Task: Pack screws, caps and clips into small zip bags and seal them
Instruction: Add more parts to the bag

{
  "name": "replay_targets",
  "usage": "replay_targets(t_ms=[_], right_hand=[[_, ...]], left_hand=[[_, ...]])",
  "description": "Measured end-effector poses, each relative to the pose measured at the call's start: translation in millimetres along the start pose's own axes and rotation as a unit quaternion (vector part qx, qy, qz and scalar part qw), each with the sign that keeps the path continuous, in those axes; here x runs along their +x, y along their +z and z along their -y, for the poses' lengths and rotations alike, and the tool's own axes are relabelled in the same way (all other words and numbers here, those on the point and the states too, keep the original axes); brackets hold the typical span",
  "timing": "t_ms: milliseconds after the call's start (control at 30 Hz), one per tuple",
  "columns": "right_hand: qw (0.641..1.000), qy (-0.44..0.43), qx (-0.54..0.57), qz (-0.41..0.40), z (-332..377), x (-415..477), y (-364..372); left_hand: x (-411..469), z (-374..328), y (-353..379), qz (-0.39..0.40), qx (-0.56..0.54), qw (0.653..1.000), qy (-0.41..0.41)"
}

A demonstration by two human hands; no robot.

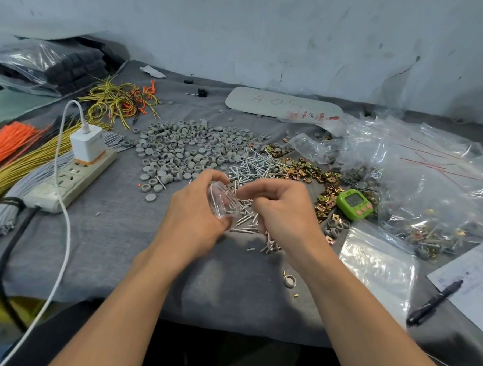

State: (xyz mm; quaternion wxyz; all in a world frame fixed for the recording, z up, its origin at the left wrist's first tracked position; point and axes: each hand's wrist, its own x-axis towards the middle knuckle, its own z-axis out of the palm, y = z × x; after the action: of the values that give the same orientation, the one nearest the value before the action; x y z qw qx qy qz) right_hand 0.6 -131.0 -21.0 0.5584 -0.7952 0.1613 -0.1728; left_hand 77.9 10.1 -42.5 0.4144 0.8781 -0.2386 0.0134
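Cloth-covered table (119,246) strewn with caps (186,149), screws (258,164)

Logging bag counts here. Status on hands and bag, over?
Left hand holds small zip bag, unsealed. Right hand curled at bag mouth, grip unclear. Screw pile beneath, nothing blocking.

Table cover (119,246) is matt grey cloth, slightly fuzzy; left of the timer (354,204), itself glossy green plastic, lie shiny silver metal screws (258,164), further left matt grey plastic caps (180,149), and against the timer's left side brassy metal clips (313,170) with a gold-copper sheen. Zip bag (224,201) left of the timer is clear glossy plastic, crinkled, same film as the bag stack (376,262) below-right of the timer. Far left of the timer the power strip (72,179) is smooth off-white plastic; far right of it are a matt white paper sheet (476,279) and a black pen (435,302) with a dull shine.
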Motion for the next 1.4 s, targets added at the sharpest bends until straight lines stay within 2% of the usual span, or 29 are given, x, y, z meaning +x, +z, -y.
replay_targets(t_ms=[67,167,267,333,467,600,700,800,900,1000,1067,1200,1400], right_hand=[[0.993,0.001,-0.111,-0.051,-2.9,3.2,-3.3],[0.954,-0.007,-0.299,0.024,-5.6,-1.6,0.1],[0.918,-0.010,-0.383,0.101,-6.6,-7.3,11.3],[0.904,-0.023,-0.414,0.110,-6.4,-6.9,14.8],[0.900,-0.029,-0.423,0.100,-6.3,-7.5,15.8],[0.885,-0.075,-0.456,0.050,-5.9,-9.7,9.3],[0.876,-0.049,-0.473,0.082,-3.7,-11.4,-1.8],[0.874,-0.041,-0.475,0.099,-2.5,-14.2,-5.4],[0.890,-0.055,-0.451,0.036,-2.7,-15.3,-2.5],[0.949,-0.069,-0.298,-0.078,-1.8,-14.5,-3.2],[0.973,-0.081,-0.184,-0.115,3.0,-16.7,-3.6],[0.991,-0.064,-0.082,-0.081,11.4,-19.9,0.2],[0.996,-0.018,-0.055,-0.070,9.4,-9.1,9.3]], left_hand=[[0.6,-0.2,-0.3,-0.010,0.007,1.000,-0.005],[0.3,-1.5,-0.5,-0.018,0.010,1.000,-0.013],[-1.2,-1.0,-0.1,-0.013,0.006,1.000,-0.009],[-2.3,-1.5,0.5,-0.014,0.008,1.000,-0.005],[-2.1,-1.5,1.2,-0.018,0.018,1.000,-0.005],[-1.1,0.2,-0.8,-0.014,0.020,1.000,-0.009],[-1.2,0.7,-2.0,-0.014,0.023,1.000,-0.006],[-1.2,1.8,-2.4,-0.010,0.018,1.000,-0.010],[-2.0,0.9,-1.9,-0.007,0.024,1.000,-0.008],[-3.7,-2.2,-0.2,0.000,0.029,1.000,0.000],[-5.0,-3.9,0.4,0.007,0.030,1.000,0.007],[-5.8,-6.8,0.3,0.008,0.013,1.000,0.024],[-7.2,-9.8,-1.5,-0.007,-0.030,0.999,0.039]])
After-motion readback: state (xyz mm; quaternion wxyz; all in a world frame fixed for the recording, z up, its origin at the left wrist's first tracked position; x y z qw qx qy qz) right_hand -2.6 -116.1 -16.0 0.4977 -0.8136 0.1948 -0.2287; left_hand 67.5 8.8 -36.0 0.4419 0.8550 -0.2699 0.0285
